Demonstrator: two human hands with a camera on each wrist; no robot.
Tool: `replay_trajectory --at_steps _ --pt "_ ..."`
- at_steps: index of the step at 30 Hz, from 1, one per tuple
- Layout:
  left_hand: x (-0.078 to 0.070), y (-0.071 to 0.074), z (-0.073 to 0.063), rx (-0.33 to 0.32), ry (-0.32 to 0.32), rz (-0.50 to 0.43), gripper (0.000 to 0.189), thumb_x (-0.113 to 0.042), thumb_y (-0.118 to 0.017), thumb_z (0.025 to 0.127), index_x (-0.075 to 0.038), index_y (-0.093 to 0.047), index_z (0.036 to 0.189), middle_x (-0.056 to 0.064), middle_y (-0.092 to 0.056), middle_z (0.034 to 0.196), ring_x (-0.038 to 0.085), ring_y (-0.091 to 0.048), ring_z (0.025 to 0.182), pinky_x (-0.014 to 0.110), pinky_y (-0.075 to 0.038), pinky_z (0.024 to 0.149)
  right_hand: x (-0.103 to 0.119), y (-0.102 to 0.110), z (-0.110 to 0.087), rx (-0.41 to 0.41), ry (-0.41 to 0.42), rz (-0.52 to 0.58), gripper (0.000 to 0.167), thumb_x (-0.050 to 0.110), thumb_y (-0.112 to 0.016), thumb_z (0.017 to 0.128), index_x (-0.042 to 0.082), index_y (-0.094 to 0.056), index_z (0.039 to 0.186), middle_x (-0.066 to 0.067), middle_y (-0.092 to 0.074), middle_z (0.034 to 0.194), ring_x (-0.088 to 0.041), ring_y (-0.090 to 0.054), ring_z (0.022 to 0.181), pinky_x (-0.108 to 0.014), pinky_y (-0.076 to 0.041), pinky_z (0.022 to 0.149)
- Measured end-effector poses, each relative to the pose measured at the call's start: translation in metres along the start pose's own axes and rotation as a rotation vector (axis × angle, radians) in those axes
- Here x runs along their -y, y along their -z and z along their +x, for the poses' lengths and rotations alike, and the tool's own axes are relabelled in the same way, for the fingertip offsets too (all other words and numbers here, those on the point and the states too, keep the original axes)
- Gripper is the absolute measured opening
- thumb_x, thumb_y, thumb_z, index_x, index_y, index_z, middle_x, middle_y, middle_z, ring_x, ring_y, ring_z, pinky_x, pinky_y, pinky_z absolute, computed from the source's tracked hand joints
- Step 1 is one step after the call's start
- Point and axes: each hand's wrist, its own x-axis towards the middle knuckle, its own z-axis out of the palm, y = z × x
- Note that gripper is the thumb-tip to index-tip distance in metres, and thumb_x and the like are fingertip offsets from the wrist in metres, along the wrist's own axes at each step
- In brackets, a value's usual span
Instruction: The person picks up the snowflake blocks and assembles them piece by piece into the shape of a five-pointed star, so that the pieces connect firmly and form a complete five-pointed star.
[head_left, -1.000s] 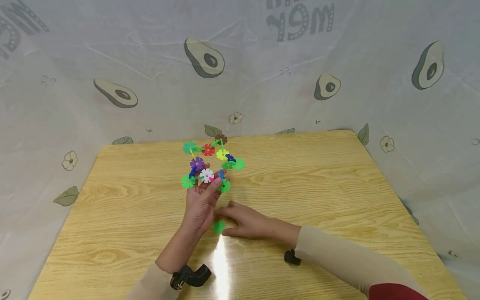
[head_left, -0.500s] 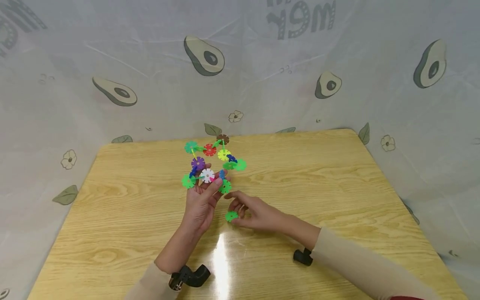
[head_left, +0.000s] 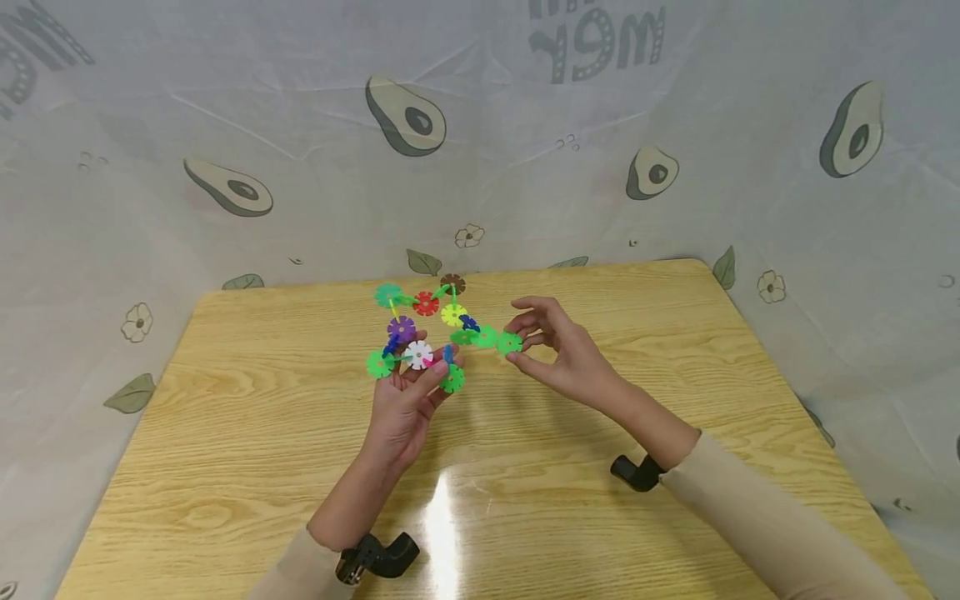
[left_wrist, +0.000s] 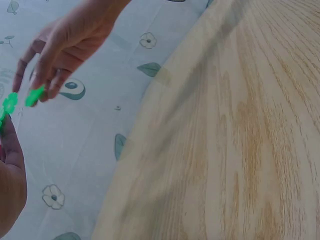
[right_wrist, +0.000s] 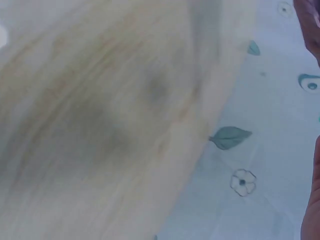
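Observation:
My left hand [head_left: 405,408] holds up a chain of notched snowflake discs in several colours, pinched low near its white disc [head_left: 417,355]. The chain bends round in an open shape, with a brown disc [head_left: 453,285] at the far side and a light green disc [head_left: 486,337] at its right end. My right hand [head_left: 572,354] pinches a single green disc [head_left: 510,342] between thumb and fingers, its edge right at that light green one. From the left wrist, the green disc [left_wrist: 34,95] shows with a small gap beside the chain. The right wrist view catches only slivers of hand [right_wrist: 311,200].
Beneath both hands lies a wood-grain table [head_left: 637,317], with a bright light reflection near the front. A pale cloth [head_left: 525,192] printed with avocados and leaves hangs behind and at the sides. Black wrist camera mounts [head_left: 393,554] stick out from both forearms.
My right hand has picked the green disc off the table and carried it up and right to the chain's right end. The left hand and chain have hardly moved.

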Motion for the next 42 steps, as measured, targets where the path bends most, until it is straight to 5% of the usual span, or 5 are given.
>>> replay_trajectory --at_steps 7,24,33,42 --pt "0.003 -0.001 -0.002 -0.033 0.039 0.037 0.048 0.009 -0.059 0.100 -0.015 -0.046 0.139 -0.003 -0.080 0.108 0.013 -0.080 0.097 0.026 -0.065 0.086 0.008 0.005 0.000 -0.060 0.116 -0.090 0.066 -0.009 -0.079 0.087 0.000 -0.044 0.143 -0.017 -0.068 0.120 -0.026 -0.066 0.110 -0.027 -0.062 0.088" --pt "0.009 -0.007 -0.007 0.003 0.073 0.102 0.052 0.012 -0.058 0.099 -0.012 -0.043 0.142 -0.004 -0.081 0.100 0.014 -0.080 0.093 0.026 -0.065 0.086 0.027 -0.009 0.013 0.091 0.318 -0.403 0.063 0.008 -0.080 0.093 0.002 -0.047 0.146 -0.009 -0.068 0.122 -0.023 -0.064 0.112 -0.041 -0.059 0.097" --pt "0.010 -0.008 -0.008 0.004 0.082 0.131 0.053 0.014 -0.058 0.098 -0.009 -0.044 0.144 -0.007 -0.079 0.093 0.012 -0.080 0.089 0.025 -0.065 0.085 0.026 -0.009 0.016 0.132 0.368 -0.387 0.063 0.007 -0.078 0.094 0.002 -0.045 0.147 -0.010 -0.068 0.122 -0.024 -0.065 0.117 -0.044 -0.058 0.098" --pt "0.010 -0.006 -0.008 0.058 0.072 0.121 0.056 0.015 -0.056 0.098 0.001 -0.038 0.149 -0.006 -0.079 0.094 0.013 -0.081 0.091 0.024 -0.064 0.089 0.031 -0.006 0.018 0.220 0.326 -0.364 0.052 0.009 -0.074 0.097 0.000 -0.049 0.142 -0.011 -0.068 0.125 -0.025 -0.066 0.122 -0.043 -0.058 0.103"
